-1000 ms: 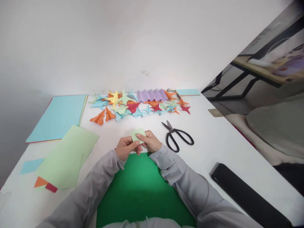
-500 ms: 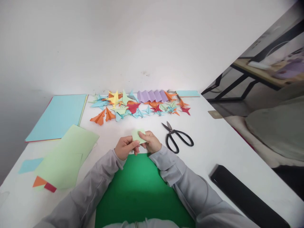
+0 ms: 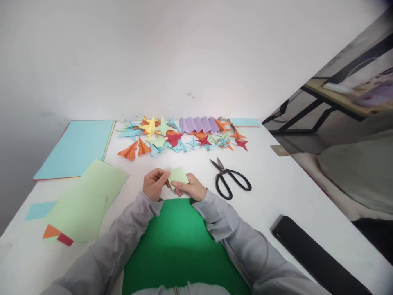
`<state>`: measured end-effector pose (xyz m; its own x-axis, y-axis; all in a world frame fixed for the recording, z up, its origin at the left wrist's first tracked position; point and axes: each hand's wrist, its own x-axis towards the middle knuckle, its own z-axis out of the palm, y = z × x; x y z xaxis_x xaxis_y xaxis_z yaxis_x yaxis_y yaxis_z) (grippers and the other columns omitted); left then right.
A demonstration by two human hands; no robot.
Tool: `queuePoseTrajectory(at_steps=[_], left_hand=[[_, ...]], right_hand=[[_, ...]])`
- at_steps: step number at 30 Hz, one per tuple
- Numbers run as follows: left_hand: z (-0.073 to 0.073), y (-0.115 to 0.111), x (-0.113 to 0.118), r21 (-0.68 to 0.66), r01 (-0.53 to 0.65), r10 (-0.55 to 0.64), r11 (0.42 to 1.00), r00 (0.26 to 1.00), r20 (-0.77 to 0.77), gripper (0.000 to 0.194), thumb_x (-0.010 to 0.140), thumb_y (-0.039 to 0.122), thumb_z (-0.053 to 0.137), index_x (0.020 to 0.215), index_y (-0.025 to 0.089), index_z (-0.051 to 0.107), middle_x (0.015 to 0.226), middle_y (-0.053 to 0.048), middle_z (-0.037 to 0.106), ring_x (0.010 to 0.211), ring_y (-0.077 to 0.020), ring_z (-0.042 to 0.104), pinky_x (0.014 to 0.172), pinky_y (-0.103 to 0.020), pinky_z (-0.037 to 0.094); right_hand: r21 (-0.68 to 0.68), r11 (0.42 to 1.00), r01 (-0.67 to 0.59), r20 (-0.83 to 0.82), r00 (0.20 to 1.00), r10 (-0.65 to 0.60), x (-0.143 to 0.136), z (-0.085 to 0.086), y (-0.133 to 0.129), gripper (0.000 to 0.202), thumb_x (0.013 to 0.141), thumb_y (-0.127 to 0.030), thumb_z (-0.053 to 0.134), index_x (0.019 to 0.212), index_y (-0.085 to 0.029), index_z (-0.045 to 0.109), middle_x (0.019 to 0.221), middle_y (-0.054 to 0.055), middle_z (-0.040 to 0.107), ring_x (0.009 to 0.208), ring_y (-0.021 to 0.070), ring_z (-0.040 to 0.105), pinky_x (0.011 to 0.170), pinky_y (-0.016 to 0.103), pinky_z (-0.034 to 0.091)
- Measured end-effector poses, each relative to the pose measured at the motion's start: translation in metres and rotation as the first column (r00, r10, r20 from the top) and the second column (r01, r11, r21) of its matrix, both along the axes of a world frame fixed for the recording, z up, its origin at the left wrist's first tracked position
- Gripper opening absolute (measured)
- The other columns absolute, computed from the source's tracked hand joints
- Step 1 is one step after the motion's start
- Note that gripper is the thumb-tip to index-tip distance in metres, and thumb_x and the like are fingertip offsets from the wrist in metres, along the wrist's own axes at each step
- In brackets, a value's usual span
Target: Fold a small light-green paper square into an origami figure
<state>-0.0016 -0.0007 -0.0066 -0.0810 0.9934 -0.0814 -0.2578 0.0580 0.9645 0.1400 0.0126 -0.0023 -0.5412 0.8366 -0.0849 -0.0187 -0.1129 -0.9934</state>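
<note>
A small light green paper [image 3: 179, 175] is held up between my hands, just beyond the top edge of a green sheet [image 3: 187, 241]. My left hand [image 3: 155, 183] pinches its left edge between thumb and fingers. From the right, my right hand [image 3: 193, 187] grips it, thumb across the front and fingers behind. Black-handled scissors [image 3: 223, 171] lie to the right of my hands with their blades slightly apart. Behind my hands spread many folded paper shapes, among them a yellow one [image 3: 150, 127], a red one [image 3: 174, 139] and a purple pleated strip [image 3: 199, 124].
Large light green sheets [image 3: 89, 196] and a blue-topped paper stack [image 3: 76, 147] lie on the left, with orange [image 3: 51, 232] and red scraps [image 3: 65, 239] nearby. A long black case [image 3: 319, 254] rests at the lower right. Part of a person [image 3: 356, 172] shows beyond the table's right edge.
My left hand has shifted a little left, to the paper's left edge. The paper has turned, and my right thumb now sits lower on it. The view has moved slightly.
</note>
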Motion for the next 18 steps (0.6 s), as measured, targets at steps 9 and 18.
queuePoseTrajectory(at_steps=[9, 18], left_hand=[[-0.0021, 0.0032, -0.0003, 0.001, -0.006, 0.006, 1.0, 0.997, 0.082, 0.023, 0.062, 0.035, 0.069, 0.06, 0.014, 0.058, 0.046, 0.004, 0.054, 0.042, -0.0078, 0.048, 0.043, -0.022, 0.04], [-0.0029, 0.0014, 0.0009, 0.009, 0.031, -0.032, 0.999, 0.997, 0.068, 0.022, 0.058, 0.03, 0.072, 0.067, 0.013, 0.063, 0.053, 0.0, 0.061, 0.044, -0.01, 0.053, 0.04, -0.022, 0.041]], right_hand=[[0.042, 0.999, -0.003, 0.023, 1.0, 0.002, 0.0013, 0.0016, 0.0012, 0.048, 0.072, -0.055, 0.054, 0.047, -0.014, 0.058, 0.041, 0.001, 0.054, 0.038, 0.0086, 0.046, 0.042, 0.022, 0.037], [0.095, 0.995, 0.042, 0.029, 0.999, -0.045, -0.0023, 0.0022, -0.0019, 0.045, 0.074, -0.051, 0.054, 0.051, -0.013, 0.061, 0.046, 0.002, 0.058, 0.041, 0.0089, 0.046, 0.045, 0.023, 0.039]])
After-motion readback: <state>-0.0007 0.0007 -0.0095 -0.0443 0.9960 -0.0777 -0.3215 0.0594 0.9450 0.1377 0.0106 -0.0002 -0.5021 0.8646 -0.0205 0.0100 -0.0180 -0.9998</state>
